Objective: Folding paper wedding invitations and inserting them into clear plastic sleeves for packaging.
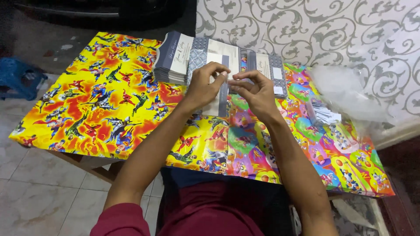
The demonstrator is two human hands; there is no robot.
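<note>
**Both hands work the top edge of a card at the middle of the tabletop**

Going left to right: the tabletop (87, 113) is covered in bright cartoon-print paper, yellow and red at 9 o'clock, multicoloured toward 3 o'clock. At 11 o'clock from the hands sits a stack of grey and white cards (171, 59), fanned slightly. At the centre lies a single card (221, 94), white with a grey band, long side running toward 12 o'clock.

The left hand (205, 85) is pinched narrow on the card's upper edge, thumb and forefinger closed on it, wrist bent upward, forearm reaching in from 7 o'clock. The right hand (256, 89) meets it just beside, fingers curled and drawn together at the same edge; whether it grips the card itself or a thin clear wrapper is too small to tell. Its forearm comes in from 5 o'clock.

By my judgement the step in hand is fine fingertip work at the card's top. The next move calls for a steady, aligned pinch from both hands.

A second card stack (273, 70) lies at 1 o'clock, and a heap of clear plastic sleeves (345, 94) at 3 o'clock.
</note>
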